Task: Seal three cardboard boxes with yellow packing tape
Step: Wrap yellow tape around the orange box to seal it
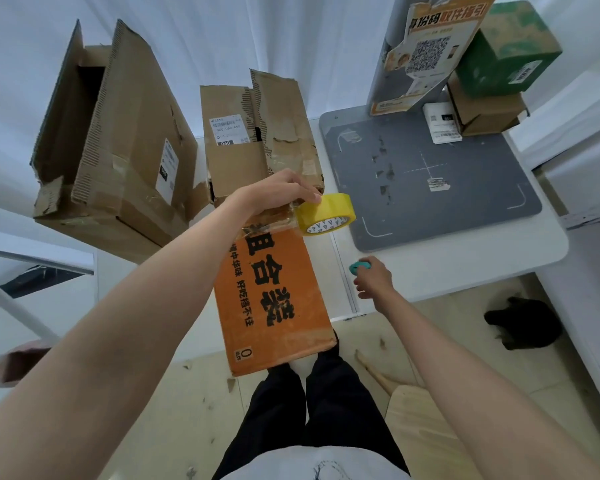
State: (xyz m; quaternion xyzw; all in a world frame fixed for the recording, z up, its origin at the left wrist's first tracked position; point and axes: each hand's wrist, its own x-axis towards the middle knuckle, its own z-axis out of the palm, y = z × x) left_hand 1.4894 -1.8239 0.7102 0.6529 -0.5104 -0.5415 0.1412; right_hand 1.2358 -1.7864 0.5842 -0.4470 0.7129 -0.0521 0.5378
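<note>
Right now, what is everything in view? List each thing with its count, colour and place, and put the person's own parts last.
orange box: 1, orange with black print, table edge in front of the person.
brown boxes: 2, brown, flaps open; large one back left, smaller one centre.
tape roll: 1, yellow, above the orange box's far end.
teal tool: 1, teal, mostly hidden in the right hand.
grey mat: 1, dark grey, table right.
poster: 1, orange, with a QR code, on the post behind the mat.
green box: 1, green, stacked on a small brown box, back right.
table: 1, white.
left hand: 1, holds the tape roll.
right hand: 1, grips the teal tool.
</note>
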